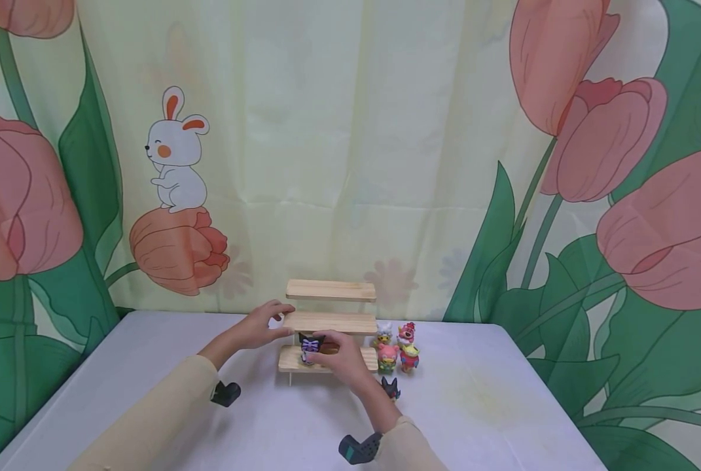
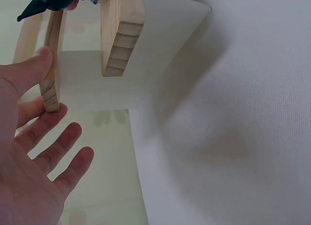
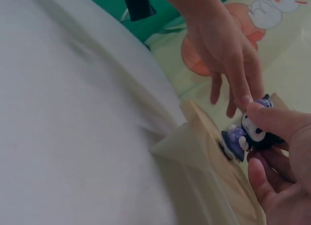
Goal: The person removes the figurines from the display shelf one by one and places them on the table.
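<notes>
A three-tier wooden display stand (image 1: 331, 290) with pale boards stands near the back of the table. My left hand (image 1: 257, 328) grips the left end of its middle board; in the left wrist view the thumb lies on one face of the board (image 2: 50, 91), with fingertips at its edge and the other fingers spread. My right hand (image 1: 347, 362) pinches a small black and purple figurine (image 3: 236, 137) with a white face, between thumb and fingers by its head. The figurine is upright at the bottom board's left half, its base at or just above the wood.
Right of the stand, several small figurines are grouped: a white-topped one (image 1: 384, 334), a red-pink one (image 1: 406, 333), a pink one (image 1: 388, 356) and a green-headed one (image 1: 410, 358). A dark-eared figurine (image 1: 391, 388) stands nearer. A tulip-patterned curtain (image 1: 350, 163) hangs behind the white table (image 1: 474, 418).
</notes>
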Motion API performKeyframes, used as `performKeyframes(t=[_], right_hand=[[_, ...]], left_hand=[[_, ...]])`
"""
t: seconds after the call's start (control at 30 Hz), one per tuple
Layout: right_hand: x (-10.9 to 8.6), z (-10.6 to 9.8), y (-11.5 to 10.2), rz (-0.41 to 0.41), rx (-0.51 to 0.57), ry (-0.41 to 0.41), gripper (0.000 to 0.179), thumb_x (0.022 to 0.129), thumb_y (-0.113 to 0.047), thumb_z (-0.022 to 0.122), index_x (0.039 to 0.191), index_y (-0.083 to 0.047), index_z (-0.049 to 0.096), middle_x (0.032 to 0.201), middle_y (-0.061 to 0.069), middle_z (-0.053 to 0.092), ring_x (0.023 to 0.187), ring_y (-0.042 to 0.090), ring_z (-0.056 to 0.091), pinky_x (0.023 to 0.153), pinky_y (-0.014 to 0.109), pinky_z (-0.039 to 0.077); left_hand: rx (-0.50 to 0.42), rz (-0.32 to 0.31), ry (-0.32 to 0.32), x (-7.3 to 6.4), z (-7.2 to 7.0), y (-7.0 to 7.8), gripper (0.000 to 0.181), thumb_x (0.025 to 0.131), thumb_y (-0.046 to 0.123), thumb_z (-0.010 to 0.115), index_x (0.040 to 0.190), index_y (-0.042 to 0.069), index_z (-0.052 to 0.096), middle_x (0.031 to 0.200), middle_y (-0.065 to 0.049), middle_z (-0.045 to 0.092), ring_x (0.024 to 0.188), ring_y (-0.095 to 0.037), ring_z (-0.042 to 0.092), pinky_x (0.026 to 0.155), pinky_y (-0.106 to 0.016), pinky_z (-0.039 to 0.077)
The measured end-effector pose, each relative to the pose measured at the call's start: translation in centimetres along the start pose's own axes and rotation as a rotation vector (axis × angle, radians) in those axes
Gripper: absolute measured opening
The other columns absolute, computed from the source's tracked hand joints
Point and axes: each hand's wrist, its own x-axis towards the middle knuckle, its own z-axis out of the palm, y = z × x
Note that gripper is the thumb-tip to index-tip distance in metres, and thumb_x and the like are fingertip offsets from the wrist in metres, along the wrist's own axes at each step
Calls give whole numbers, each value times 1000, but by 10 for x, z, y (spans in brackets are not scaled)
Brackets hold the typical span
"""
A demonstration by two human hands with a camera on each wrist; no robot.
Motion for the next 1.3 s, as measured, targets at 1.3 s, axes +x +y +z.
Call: performKeyframes(t=[1.3], right_hand=[[-2,-1,-3,3,12,58,36,89,-13,82,123,-4,73,117,19,73,104,23,70,80,30,63]], left_hand=[[-4,72,19,-1,1,-1,53,98,24,74,141,-1,58,127,-17,62,116,-36,62,97,-59,55]])
